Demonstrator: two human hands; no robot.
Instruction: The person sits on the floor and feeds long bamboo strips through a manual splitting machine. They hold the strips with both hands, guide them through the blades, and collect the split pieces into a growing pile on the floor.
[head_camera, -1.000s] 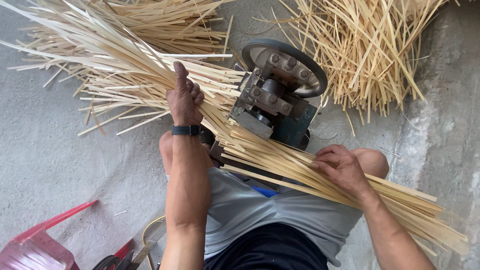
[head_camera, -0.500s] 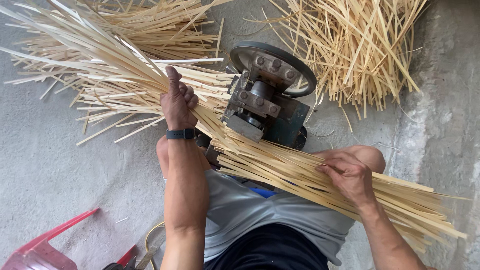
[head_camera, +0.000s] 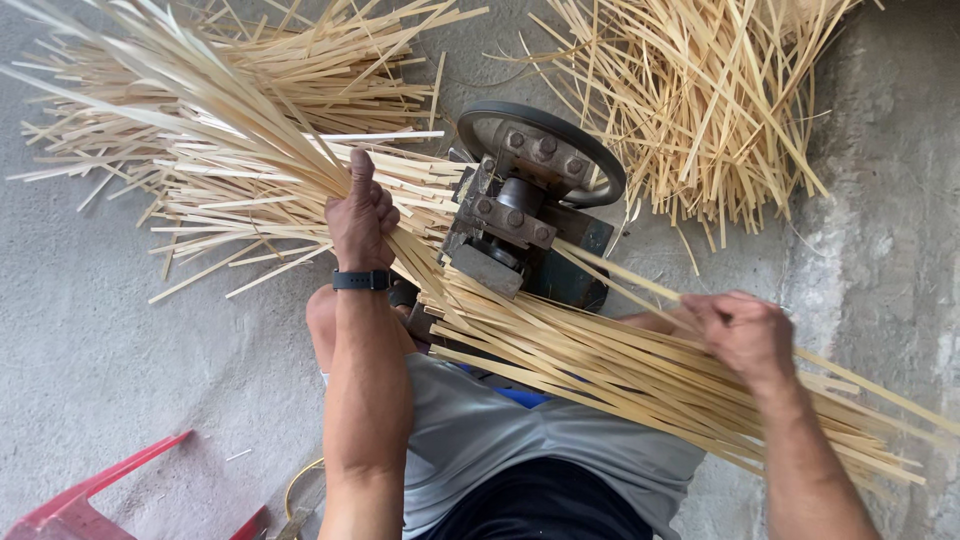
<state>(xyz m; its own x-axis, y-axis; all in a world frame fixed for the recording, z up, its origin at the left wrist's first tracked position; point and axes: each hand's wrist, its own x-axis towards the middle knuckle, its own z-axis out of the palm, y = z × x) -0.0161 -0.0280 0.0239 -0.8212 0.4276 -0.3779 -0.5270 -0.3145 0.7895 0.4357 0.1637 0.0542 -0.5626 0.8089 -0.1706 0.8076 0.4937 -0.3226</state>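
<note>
A long bundle of pale bamboo strips (head_camera: 560, 345) lies slantwise across my lap, fanning out at the upper left. My left hand (head_camera: 360, 215), with a dark band on its wrist, is closed around the bundle near the fanned end, thumb up. My right hand (head_camera: 745, 335) rests on the lower right part of the bundle, fingers pinching one strip that runs toward the machine. A small dark metal machine (head_camera: 525, 225) with bolts and a round hand wheel stands on the floor between my hands, partly under the strips.
Loose heaps of bamboo strips lie on the concrete floor at the upper left (head_camera: 270, 90) and upper right (head_camera: 700, 100). A red plastic stool (head_camera: 90, 495) shows at the bottom left. A rougher concrete ledge (head_camera: 890, 200) runs down the right side.
My right hand has slid to the right along the bundle and picked at a single strip. My left hand keeps its grip; the view has drawn closer.
</note>
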